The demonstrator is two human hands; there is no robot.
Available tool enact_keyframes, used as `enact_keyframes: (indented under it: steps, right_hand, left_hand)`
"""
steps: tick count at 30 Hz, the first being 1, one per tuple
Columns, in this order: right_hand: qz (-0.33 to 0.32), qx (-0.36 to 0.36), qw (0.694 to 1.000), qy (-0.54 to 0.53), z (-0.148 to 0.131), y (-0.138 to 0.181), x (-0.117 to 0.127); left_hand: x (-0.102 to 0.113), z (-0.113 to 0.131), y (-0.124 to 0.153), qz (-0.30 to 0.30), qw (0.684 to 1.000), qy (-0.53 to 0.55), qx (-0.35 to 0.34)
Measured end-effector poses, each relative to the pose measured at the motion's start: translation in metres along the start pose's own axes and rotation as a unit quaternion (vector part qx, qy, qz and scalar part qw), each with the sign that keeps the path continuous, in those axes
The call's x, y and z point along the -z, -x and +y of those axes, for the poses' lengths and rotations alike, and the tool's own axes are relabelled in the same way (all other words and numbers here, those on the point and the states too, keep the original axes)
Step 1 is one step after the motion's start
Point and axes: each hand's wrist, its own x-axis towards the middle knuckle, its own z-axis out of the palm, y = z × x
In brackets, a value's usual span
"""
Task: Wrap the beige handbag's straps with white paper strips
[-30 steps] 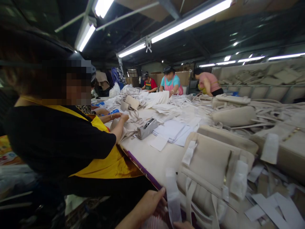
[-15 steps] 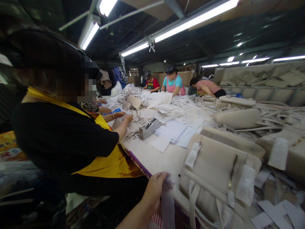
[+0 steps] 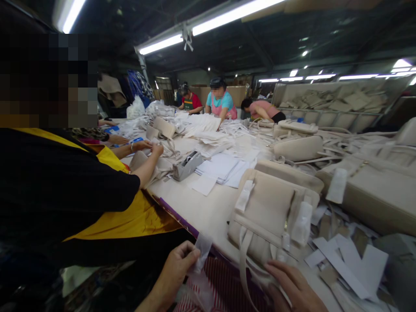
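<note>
My left hand (image 3: 177,271) is closed, thumb against fingers, on a thin translucent plastic strip (image 3: 204,253) at the table's near edge. Part of the strip hangs down over red-and-white striped cloth. To the right, my right hand (image 3: 294,286) has its fingers extended, close to the lower side of a beige handbag (image 3: 264,199); whether it touches the bag or its strap I cannot tell. The handbag lies on the table with its strap (image 3: 247,255) hanging toward me. White wrapping (image 3: 245,196) covers parts of its hardware, and a zip shows on its front.
A co-worker in a yellow apron (image 3: 130,221) stands close on my left, handling beige pieces. A grey tape dispenser (image 3: 187,166) and white paper sheets (image 3: 217,167) lie ahead. More beige bags (image 3: 373,190) and loose card pieces (image 3: 351,260) are at right. Several people work across the table.
My view has turned to the right. My right hand has come into view beside the handbag. My left hand still holds the plastic strip and now appears farther left.
</note>
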Motion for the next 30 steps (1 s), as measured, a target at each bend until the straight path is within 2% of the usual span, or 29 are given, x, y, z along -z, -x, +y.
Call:
enact_keyframes:
  steps: [2,4,9,14,18,21,24,27,29,30]
  right_hand:
    - [0.037,0.073,0.989,0.125,0.004,-0.01,-0.006]
    - [0.033,0.092,0.981,0.171,0.0,-0.02,-0.018]
    - [-0.015,0.124,0.988,0.091,-0.012,-0.044,-0.045]
    - [-0.033,0.033,0.999,-0.015,-0.013,-0.071,-0.035]
    - [-0.074,-0.056,0.996,-0.002,-0.013,-0.095,-0.022]
    - [-0.099,-0.105,0.989,0.04,-0.015,-0.111,-0.019]
    - [-0.12,-0.123,0.983,0.057,-0.019,-0.124,-0.02]
    - [-0.122,-0.135,0.982,0.055,-0.019,-0.13,-0.023]
    - [-0.122,-0.148,0.98,0.055,-0.013,-0.131,-0.028]
    - [-0.123,-0.159,0.978,0.056,-0.008,-0.13,-0.03]
  left_hand:
    - [0.001,-0.006,0.004,0.008,1.0,-0.001,0.005]
    - [-0.003,-0.012,0.008,-0.007,1.0,0.019,0.008]
    - [-0.02,-0.024,0.016,-0.088,0.988,0.123,-0.008]
    - [-0.032,-0.018,0.017,-0.181,0.961,0.211,-0.014]
    - [-0.041,0.0,0.017,-0.167,0.953,0.253,-0.01]
    - [-0.049,0.01,0.017,-0.157,0.951,0.264,0.039]
    - [-0.064,0.008,0.013,-0.168,0.952,0.243,0.08]
    - [-0.073,0.001,0.007,-0.231,0.951,0.176,0.104]
    - [-0.066,0.001,0.008,-0.27,0.948,0.131,0.109]
    - [-0.058,0.003,0.012,-0.271,0.95,0.114,0.107]
